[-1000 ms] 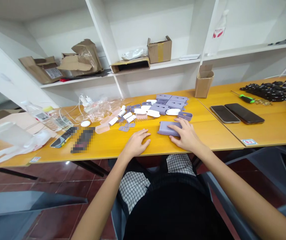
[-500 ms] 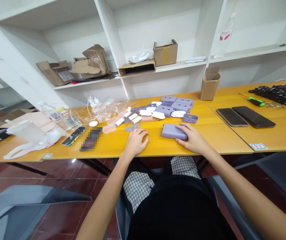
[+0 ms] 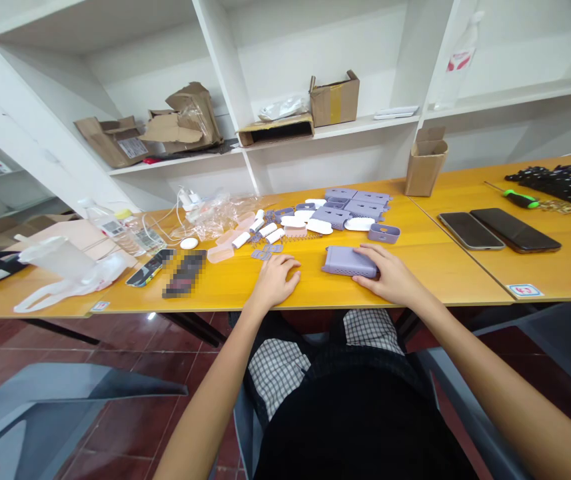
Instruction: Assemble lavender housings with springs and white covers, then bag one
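My right hand (image 3: 390,275) grips the right end of a purple plastic casing (image 3: 349,261), thumb at the front and fingers over the top. The casing lies on the table (image 3: 315,293) and has small holes along its front side. My left hand (image 3: 276,280) rests on the tabletop to the left, fingers loosely apart and holding nothing. Just beyond its fingertips lie flat purple pieces (image 3: 267,252). Farther back are white cylinders (image 3: 275,236), metal springs (image 3: 310,237), white oval caps (image 3: 319,227), pink covers (image 3: 221,253) and several purple casings (image 3: 332,217). A purple ring-shaped part (image 3: 384,233) sits behind my right hand.
On the left are phones (image 3: 150,268), a white plastic bag (image 3: 58,293) and bottles (image 3: 108,223). Two dark phones (image 3: 515,231), a green-handled screwdriver (image 3: 521,199) and an upright cardboard box (image 3: 426,163) are to the right. White shelves (image 3: 375,127) rise behind the table.
The view has shifted slightly, moving the scene a little in the picture. Both hands and the casing keep their places on the table.
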Action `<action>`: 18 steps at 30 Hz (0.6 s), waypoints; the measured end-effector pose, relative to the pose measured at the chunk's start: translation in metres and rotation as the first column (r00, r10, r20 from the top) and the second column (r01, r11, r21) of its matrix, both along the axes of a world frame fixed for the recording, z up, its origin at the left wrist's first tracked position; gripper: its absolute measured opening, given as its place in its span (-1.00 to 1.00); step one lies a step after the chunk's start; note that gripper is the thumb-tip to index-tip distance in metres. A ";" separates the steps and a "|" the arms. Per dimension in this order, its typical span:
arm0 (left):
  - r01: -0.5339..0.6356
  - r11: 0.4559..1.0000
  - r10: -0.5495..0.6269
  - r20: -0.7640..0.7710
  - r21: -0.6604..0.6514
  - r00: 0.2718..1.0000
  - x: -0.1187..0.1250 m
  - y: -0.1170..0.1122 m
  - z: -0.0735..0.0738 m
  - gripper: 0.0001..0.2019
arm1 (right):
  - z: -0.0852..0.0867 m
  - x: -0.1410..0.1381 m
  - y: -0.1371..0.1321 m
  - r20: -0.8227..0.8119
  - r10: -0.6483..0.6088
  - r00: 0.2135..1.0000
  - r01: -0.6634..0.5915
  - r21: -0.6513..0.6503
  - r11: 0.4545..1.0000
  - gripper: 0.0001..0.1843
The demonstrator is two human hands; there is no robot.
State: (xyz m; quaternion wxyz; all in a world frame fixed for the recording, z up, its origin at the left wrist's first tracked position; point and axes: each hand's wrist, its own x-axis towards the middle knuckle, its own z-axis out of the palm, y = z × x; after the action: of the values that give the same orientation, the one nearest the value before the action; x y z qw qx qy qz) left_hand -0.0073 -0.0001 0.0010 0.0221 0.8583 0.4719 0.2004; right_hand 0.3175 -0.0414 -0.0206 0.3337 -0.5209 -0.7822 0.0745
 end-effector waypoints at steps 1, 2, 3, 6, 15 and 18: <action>0.002 1.000 -0.002 -0.001 0.001 1.000 0.000 0.000 0.000 -0.72 | 0.000 0.000 0.000 0.002 0.017 1.000 -0.017 0.003 1.000 -0.34; 0.006 1.000 -0.006 -0.003 0.000 1.000 0.000 -0.001 0.001 -0.71 | 0.000 0.000 -0.001 0.004 0.035 0.999 -0.035 0.007 0.999 -0.33; 0.010 1.000 -0.010 -0.005 -0.003 1.000 0.001 -0.002 0.001 -0.70 | 0.001 0.000 -0.001 0.004 0.051 0.999 -0.051 0.011 0.999 -0.33; 0.036 0.999 -0.035 0.016 -0.025 0.999 0.001 -0.005 0.004 -0.62 | 0.002 0.000 -0.002 -0.003 0.072 0.997 -0.072 0.029 0.997 -0.31; 0.176 0.967 -0.163 0.084 -0.186 0.983 0.011 -0.015 0.010 -0.16 | 0.004 -0.001 -0.006 -0.065 0.113 0.992 -0.111 0.034 0.993 -0.19; 0.190 0.965 -0.180 0.069 -0.183 0.981 0.015 -0.016 0.010 -0.21 | 0.004 -0.001 -0.006 -0.061 0.110 0.992 -0.109 0.028 0.994 -0.20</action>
State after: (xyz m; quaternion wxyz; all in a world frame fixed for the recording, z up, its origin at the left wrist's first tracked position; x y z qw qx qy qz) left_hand 0.0080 -0.0162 0.0110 0.1341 0.8872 0.4057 0.1741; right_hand 0.3165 -0.0473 -0.0168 0.3597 -0.4704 -0.7997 0.0992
